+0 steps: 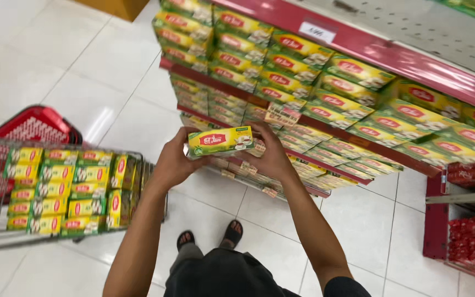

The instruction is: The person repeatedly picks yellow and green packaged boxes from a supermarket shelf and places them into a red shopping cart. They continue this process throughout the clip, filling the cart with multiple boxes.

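Observation:
Between both hands I hold a yellow-green tea box (pixel 221 141) with a red label, level in front of the store shelves. My left hand (pixel 172 162) grips its left end and my right hand (pixel 270 157) grips its right end. A second box seems to lie under it, mostly hidden. Right behind the box, the red shelves (pixel 358 49) carry rows of matching boxes (pixel 303 82).
A wire trolley (pixel 138 181) at my left holds several stacked boxes of the same kind. A red plastic basket (pixel 34 126) sits behind it. At the lower right, red packets (pixel 471 236) fill another shelf. My sandalled feet (pixel 210 236) stand on white floor tiles.

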